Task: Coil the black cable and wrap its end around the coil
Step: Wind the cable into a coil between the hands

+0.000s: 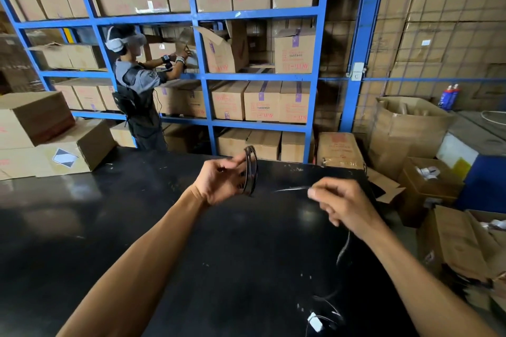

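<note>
— While the coil stands above the table, who holds it?
— Left hand, fingers closed on it. Right hand pinches the cable; the rest hangs to the table.

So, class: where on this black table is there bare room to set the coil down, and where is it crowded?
Free: the black table left of the left hand, bordered by cardboard boxes behind. Crowded: near right, where loose black cable and its white plug lie below the right hand.

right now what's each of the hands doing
Left hand: closed on the cable coil.
Right hand: pinching the loose cable that runs from the coil.
</note>
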{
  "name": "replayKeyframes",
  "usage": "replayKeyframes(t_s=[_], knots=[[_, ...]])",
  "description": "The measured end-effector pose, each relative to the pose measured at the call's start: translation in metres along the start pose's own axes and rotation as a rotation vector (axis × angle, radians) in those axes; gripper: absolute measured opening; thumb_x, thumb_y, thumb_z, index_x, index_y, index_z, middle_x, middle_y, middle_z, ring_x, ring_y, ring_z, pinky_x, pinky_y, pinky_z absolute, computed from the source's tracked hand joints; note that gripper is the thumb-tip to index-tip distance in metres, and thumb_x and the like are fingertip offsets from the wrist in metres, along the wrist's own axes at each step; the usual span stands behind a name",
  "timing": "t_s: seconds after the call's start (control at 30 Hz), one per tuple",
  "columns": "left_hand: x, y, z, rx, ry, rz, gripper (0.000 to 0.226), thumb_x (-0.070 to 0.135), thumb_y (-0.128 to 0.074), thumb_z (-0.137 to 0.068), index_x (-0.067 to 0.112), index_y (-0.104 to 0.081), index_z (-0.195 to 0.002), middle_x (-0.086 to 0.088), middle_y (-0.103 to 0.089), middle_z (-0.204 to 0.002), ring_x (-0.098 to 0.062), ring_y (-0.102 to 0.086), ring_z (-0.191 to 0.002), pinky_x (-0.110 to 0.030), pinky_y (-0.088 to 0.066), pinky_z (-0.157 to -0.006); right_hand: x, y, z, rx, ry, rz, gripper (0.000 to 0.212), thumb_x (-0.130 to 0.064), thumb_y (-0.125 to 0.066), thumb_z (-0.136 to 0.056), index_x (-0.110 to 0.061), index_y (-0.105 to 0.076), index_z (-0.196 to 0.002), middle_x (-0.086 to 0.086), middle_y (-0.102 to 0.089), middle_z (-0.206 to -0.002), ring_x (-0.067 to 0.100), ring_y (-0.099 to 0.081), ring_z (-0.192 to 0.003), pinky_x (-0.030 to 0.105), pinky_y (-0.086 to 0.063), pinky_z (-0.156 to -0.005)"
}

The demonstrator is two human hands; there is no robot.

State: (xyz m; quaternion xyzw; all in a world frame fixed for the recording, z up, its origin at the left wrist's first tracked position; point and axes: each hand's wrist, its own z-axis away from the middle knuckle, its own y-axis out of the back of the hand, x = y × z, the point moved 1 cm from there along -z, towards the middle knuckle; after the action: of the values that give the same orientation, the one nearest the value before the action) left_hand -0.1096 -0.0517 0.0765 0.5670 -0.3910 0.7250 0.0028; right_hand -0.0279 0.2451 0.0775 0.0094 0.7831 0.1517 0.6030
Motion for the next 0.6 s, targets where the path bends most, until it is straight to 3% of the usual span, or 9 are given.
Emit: replayKeyframes(t_s=[0.1,0.2,0.27,0.33,0.4,0.5,0.6], knots=[[-0.012,0.002,0.006,-0.022,0.131,-0.061,0.060,0.014,-0.042,-0.081,0.023,-0.057,-0.138,0.001,-0.055,-0.137,-0.022,-0.048,-0.116,-0.047,-0.027,-0.103,-0.027,0.014,-0.018,0.008,0.025,-0.104,0.024,-0.041,-0.078,-0.079,-0.017,-0.077,-0.084,-0.004,-0.048,-0.052,0.010,-0.040,-0.039,0.023,-0.037,-0.037],[-0.021,-0.009,0.014,-0.117,0.260,-0.211,0.063,0.017,-0.053,-0.080,0.020,-0.056,-0.143,-0.005,-0.054,-0.140,-0.029,-0.043,-0.121,-0.042,-0.035,-0.096,-0.053,0.018,-0.034,0.035,0.071,-0.097,0.021,-0.038,-0.077,-0.081,-0.018,-0.078,-0.084,-0.005,-0.050,-0.052,0.009,-0.040,-0.039,0.024,-0.037,-0.037],[-0.030,-0.021,0.018,-0.206,0.336,-0.359,0.064,0.019,-0.049,-0.084,0.018,-0.050,-0.148,-0.011,-0.050,-0.142,-0.033,-0.035,-0.120,-0.041,-0.035,-0.092,-0.066,0.018,-0.045,0.100,0.098,-0.091,0.015,-0.036,-0.075,-0.085,-0.022,-0.078,-0.084,-0.009,-0.052,-0.052,0.006,-0.043,-0.040,0.024,-0.039,-0.036],[-0.042,-0.031,0.022,-0.284,0.376,-0.337,0.065,0.017,-0.043,-0.087,0.018,-0.045,-0.152,-0.007,-0.051,-0.141,-0.029,-0.039,-0.117,-0.040,-0.032,-0.093,-0.073,0.017,-0.056,0.193,0.107,-0.066,0.007,-0.033,-0.072,-0.092,-0.029,-0.077,-0.089,-0.013,-0.056,-0.050,0.002,-0.044,-0.039,0.022,-0.039,-0.037],[-0.048,-0.041,0.026,-0.367,0.389,-0.276,0.068,0.016,-0.039,-0.088,0.018,-0.038,-0.156,-0.005,-0.043,-0.149,-0.028,-0.036,-0.123,-0.043,-0.026,-0.100,-0.071,0.014,-0.065,0.257,0.099,-0.048,0.004,-0.032,-0.069,-0.096,-0.031,-0.073,-0.097,-0.019,-0.059,-0.050,0.000,-0.044,-0.038,0.022,-0.039,-0.037],[-0.047,-0.061,0.034,-0.499,0.339,-0.247,0.068,0.016,-0.034,-0.090,0.020,-0.034,-0.157,-0.005,-0.024,-0.167,-0.035,-0.020,-0.146,-0.050,-0.016,-0.116,-0.057,0.005,-0.071,0.323,0.037,0.016,0.013,-0.040,-0.070,-0.093,-0.028,-0.074,-0.093,-0.018,-0.060,-0.051,0.001,-0.048,-0.041,0.020,-0.041,-0.038],[-0.032,-0.079,0.038,-0.627,0.173,-0.194,0.067,0.016,-0.032,-0.090,0.021,-0.034,-0.157,-0.004,-0.029,-0.165,-0.038,-0.007,-0.146,-0.057,-0.008,-0.117,-0.034,-0.011,-0.070,0.320,-0.087,0.125,0.017,-0.047,-0.069,-0.091,-0.030,-0.073,-0.089,-0.011,-0.065,-0.065,0.010,-0.056,-0.054,0.024,-0.043,-0.042]])
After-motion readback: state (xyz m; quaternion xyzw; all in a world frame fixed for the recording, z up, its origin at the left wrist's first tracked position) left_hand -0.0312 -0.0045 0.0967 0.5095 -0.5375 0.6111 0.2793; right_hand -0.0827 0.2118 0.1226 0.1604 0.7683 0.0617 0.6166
